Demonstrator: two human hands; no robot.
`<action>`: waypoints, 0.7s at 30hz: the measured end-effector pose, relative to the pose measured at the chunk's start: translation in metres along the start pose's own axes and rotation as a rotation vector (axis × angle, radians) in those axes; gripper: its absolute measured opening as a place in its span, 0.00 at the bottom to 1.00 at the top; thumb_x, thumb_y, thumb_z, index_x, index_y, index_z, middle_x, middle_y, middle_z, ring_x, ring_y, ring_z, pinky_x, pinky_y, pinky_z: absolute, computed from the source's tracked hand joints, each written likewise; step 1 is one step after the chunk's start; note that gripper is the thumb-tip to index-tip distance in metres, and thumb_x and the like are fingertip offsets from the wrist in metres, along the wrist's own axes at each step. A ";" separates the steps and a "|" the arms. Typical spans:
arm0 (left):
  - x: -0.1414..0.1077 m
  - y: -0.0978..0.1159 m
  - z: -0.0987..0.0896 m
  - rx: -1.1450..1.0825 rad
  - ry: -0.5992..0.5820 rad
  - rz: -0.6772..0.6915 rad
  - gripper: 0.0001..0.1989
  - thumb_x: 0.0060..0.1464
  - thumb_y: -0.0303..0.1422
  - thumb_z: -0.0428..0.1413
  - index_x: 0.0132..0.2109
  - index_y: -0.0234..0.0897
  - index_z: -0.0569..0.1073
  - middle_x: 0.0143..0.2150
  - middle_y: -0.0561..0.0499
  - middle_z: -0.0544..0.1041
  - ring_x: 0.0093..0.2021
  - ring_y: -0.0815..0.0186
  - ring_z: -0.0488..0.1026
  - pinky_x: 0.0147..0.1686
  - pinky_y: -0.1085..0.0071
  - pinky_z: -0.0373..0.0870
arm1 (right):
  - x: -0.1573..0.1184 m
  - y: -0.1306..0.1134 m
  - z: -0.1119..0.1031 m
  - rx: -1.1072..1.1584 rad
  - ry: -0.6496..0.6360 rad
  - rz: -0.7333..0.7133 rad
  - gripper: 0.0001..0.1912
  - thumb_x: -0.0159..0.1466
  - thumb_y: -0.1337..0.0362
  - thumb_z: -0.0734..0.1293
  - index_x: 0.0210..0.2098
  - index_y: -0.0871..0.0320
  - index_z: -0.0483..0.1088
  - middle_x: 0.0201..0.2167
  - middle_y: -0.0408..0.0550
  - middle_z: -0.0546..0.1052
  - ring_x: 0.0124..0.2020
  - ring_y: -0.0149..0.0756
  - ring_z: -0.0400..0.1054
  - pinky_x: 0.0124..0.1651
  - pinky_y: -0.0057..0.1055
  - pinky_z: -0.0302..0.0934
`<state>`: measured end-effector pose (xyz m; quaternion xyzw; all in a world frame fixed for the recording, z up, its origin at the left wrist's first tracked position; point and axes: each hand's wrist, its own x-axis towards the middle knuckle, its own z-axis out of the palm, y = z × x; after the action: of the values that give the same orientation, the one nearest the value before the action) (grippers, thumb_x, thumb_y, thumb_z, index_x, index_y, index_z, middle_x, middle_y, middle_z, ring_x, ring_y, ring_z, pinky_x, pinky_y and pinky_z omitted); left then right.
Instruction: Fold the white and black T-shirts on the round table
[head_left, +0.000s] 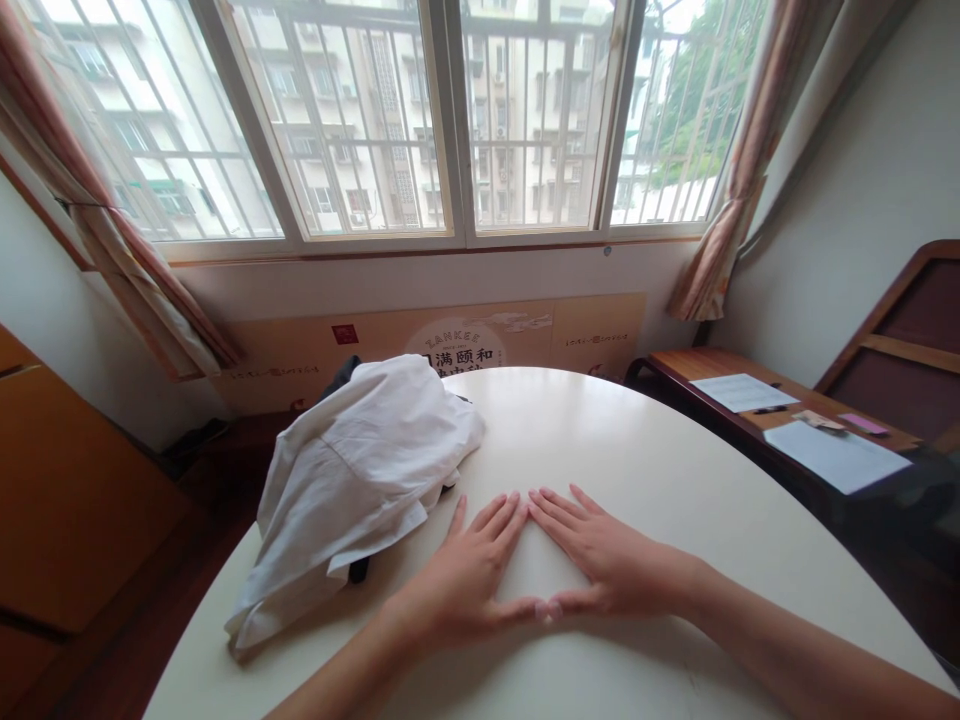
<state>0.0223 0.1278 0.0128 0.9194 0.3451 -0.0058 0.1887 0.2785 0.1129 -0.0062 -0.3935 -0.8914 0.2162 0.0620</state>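
**Friend:** What do your hands have hold of?

**Me:** Nothing. My left hand (461,570) and my right hand (615,555) are both open, pressed palm down on the round table (637,450), with the fingers fanned out. My thumbs meet near the table's near edge, and my fingertips almost meet farther up, so the hands frame a triangle of bare tabletop.

**Friend:** Where's the white shirt (360,490)?

**Me:** Bunched in a crumpled heap on the left side of the table, just beside my left hand. My left fingers are the nearest part of me to it, and nothing stands between them. I can't tell whether my thumb is touching the cloth. A dark garment (358,570) shows beneath the shirt.

**Friend:** And around the table?

**Me:** Beyond its far edge, a printed board (450,345) runs along the wall, below a barred window (532,120) with a curtain (750,150) at its right end. Past the table's right side is a wooden desk (697,365) holding sheets of paper (742,392) and a pen (769,408), with a chair back (900,340) behind it. Left of the table, there's an orange-brown wooden panel (75,500), partly hanging over the dark floor (225,480).
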 end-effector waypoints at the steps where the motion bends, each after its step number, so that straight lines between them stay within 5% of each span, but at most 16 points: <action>1: 0.000 0.000 0.000 0.003 0.001 0.002 0.54 0.61 0.67 0.46 0.79 0.41 0.39 0.79 0.38 0.42 0.79 0.43 0.40 0.72 0.31 0.31 | 0.000 0.000 0.000 -0.001 0.003 -0.004 0.57 0.67 0.32 0.63 0.78 0.62 0.38 0.78 0.61 0.42 0.79 0.55 0.34 0.77 0.57 0.24; 21: 0.000 0.002 -0.001 0.003 -0.010 -0.021 0.54 0.61 0.67 0.47 0.79 0.40 0.40 0.79 0.38 0.42 0.79 0.43 0.40 0.72 0.33 0.31 | 0.001 -0.005 -0.006 -0.009 -0.046 0.026 0.58 0.66 0.30 0.61 0.78 0.66 0.39 0.78 0.61 0.40 0.79 0.54 0.32 0.77 0.56 0.23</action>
<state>0.0235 0.1265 0.0147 0.9161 0.3536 -0.0127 0.1888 0.2764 0.1124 0.0009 -0.4004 -0.8882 0.2221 0.0371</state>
